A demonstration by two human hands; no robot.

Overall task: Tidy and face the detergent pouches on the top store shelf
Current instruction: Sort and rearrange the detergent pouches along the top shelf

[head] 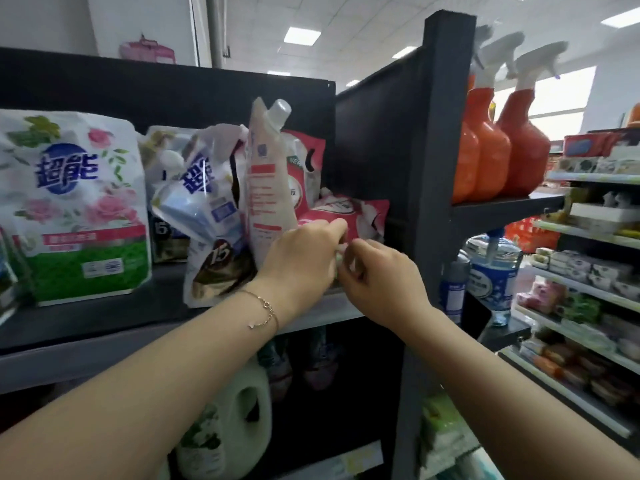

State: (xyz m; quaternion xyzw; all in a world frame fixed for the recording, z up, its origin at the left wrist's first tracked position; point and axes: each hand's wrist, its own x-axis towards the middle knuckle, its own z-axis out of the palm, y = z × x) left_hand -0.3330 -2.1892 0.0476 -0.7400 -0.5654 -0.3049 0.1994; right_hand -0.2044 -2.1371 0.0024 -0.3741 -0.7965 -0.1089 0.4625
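Pink pouch (pixel 346 211) is seen lying on its side at the right end of the top shelf (pixel 104 327), just beside an upright spouted pouch (pixel 266 188) and a slumped blue-and-white pouch (pixel 201 202). Its near edge is pinched by the curled fingers of the left hand (pixel 301 261) and right hand (pixel 381 282), held close together.

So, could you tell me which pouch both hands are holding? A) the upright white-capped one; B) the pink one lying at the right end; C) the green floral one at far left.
B: the left hand and right hand both grip the toppled pink detergent pouch.
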